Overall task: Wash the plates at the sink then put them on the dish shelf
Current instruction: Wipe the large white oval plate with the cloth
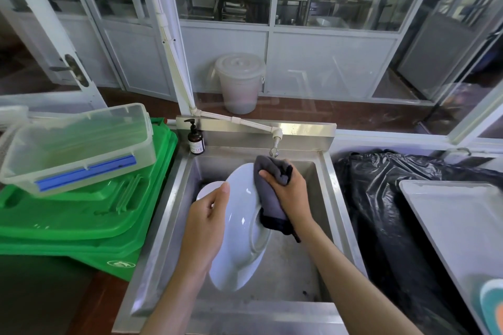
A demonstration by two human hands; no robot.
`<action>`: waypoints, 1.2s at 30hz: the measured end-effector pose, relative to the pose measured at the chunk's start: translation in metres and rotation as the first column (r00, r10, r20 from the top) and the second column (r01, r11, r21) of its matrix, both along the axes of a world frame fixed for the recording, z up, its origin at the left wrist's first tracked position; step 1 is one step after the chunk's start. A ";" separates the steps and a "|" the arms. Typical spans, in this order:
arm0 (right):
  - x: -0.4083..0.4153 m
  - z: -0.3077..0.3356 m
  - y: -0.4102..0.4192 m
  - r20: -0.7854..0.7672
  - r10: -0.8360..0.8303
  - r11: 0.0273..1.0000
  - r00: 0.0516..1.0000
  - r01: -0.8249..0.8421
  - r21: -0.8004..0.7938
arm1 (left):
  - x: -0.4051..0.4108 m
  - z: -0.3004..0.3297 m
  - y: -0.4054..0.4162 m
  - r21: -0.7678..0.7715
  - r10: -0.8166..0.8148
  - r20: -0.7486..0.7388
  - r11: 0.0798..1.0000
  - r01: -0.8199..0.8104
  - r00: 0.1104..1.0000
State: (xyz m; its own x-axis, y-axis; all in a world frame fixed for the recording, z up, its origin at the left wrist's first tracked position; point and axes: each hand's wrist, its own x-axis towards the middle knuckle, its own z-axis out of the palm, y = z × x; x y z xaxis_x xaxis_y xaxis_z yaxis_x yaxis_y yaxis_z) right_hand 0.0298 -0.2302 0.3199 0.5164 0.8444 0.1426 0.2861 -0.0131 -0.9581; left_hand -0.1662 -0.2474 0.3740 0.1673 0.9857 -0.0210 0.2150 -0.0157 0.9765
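A large white plate is held on edge, tilted, over the steel sink. My left hand grips its left rim, thumb on the front face. My right hand is closed on a dark grey cloth pressed against the plate's upper right part. A second white plate lies low in the sink behind my left hand, mostly hidden. The tap hangs just above the cloth; I see no water running.
A brown soap pump bottle stands at the sink's back left corner. Green bin lids with a clear plastic box on top lie left. A black bag and a white tray sit right.
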 end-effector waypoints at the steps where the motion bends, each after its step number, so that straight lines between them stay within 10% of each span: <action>1: 0.000 0.001 0.000 -0.004 0.010 1.000 1.000 -0.010 0.001 | 0.000 0.001 0.000 0.001 -0.001 0.006 1.000 0.001 1.000; 12: 0.009 0.005 0.004 -0.233 0.096 0.995 0.968 -0.097 0.008 | 0.001 0.009 -0.002 0.072 0.029 0.085 0.997 -0.035 0.996; 23: 0.004 0.017 -0.001 0.074 0.477 0.878 0.876 -0.479 0.005 | 0.005 -0.007 0.026 -0.109 -0.226 -0.095 0.970 0.215 0.970; 31: 0.020 -0.016 -0.014 -0.110 0.242 0.969 0.964 -0.236 0.068 | 0.003 -0.016 0.016 -0.108 -0.131 -0.054 0.986 0.124 0.990; 36: 0.006 -0.003 -0.007 0.054 0.296 0.948 0.954 -0.301 0.102 | 0.012 -0.002 0.014 -0.036 -0.091 -0.071 0.995 0.089 0.993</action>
State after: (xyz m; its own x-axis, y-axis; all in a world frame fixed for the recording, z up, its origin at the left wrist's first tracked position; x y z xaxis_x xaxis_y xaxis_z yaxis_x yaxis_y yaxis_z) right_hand 0.0361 -0.2370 0.3168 0.2355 0.9376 0.2557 0.2969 0.1811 -0.9376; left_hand -0.1546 -0.2335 0.3722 0.2522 0.9653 -0.0681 0.2839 -0.0065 0.9588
